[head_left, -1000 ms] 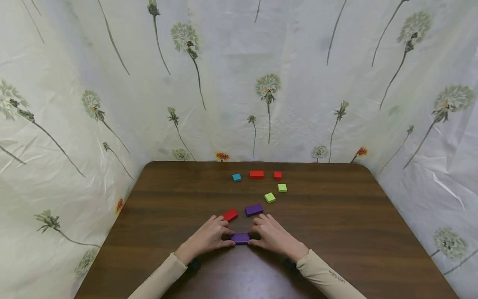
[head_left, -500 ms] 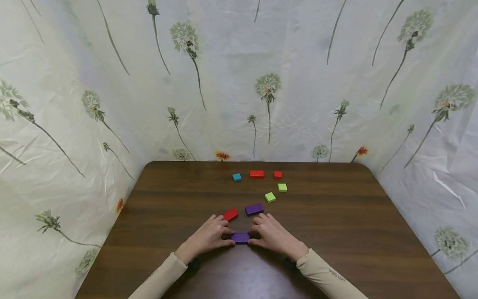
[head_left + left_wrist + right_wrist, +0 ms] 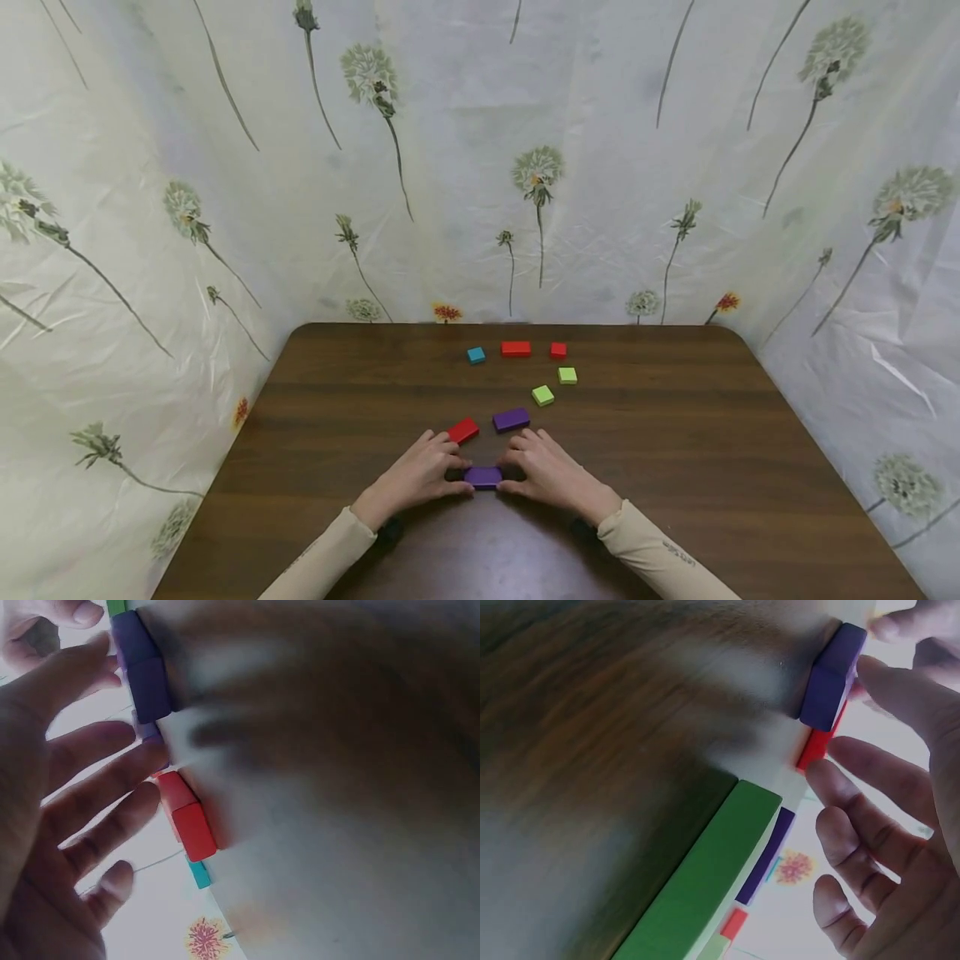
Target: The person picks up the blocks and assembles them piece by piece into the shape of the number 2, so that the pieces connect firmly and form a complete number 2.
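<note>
Booth: brown table (image 3: 675, 417), floral sheeting (image 3: 457, 167).

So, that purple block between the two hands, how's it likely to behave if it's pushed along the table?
The purple block looks rigid, with crisp straight edges, so it should probably slide without bending. Its flat faces suggest it won't roll. Lying low on the table, it seems unlikely to tip.

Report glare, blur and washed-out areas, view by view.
Head view: pale glare on the table, bottom centre. Left wrist: nearest purple block fairly crisp, table blurred, background blown out white. Right wrist: background washed out, soft dark patch beside the green block.
</note>
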A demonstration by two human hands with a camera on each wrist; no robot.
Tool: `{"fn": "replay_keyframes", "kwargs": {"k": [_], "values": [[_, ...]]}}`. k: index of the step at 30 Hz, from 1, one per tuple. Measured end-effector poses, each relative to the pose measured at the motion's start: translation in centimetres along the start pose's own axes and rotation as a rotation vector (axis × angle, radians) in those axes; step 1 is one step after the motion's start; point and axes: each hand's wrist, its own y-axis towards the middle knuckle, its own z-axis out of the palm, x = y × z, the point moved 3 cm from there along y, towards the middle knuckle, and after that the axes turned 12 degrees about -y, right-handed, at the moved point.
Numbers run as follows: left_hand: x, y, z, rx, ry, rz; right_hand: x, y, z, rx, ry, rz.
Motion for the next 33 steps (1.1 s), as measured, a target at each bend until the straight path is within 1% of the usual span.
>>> {"fn": "replay_keyframes", "kwargs": {"k": [3, 7, 11, 14, 17, 24, 33], "values": [[-0.1, 0.0, -0.1, -0.049, -0.015, 0.029, -0.2, -0.2, -0.1, 0.014, 0.020, 0.025], [-0.3, 0.2, -0.3, -0.104, -0.030, 0.084, -0.6, -0.5, -0.5, -0.006, 0.017, 0.041], [-0.7, 0.4, -0.3, -0.133, -0.033, 0.145, -1.1, -0.9, -0.9, -0.038, 0.005, 0.046], [-1.1, 0.5, -0.3, -0.142, -0.051, 0.174, -1.6, -1.2, -1.2, -0.053, 0.008, 0.055], [-1.3, 0.5, 0.0, -0.133, -0.072, 0.185, -2.1, -1.5, -1.5, -0.055, 0.026, 0.070], [-1.6, 0.4, 0.8, -0.053, -0.113, 0.158, -2.7, -2.3, -1.6, -0.038, 0.039, 0.079], [-1.5, 0.6, 1.0, -0.039, -0.116, 0.153, -3.6, -3.3, -1.7, -0.027, 0.057, 0.097]]}}
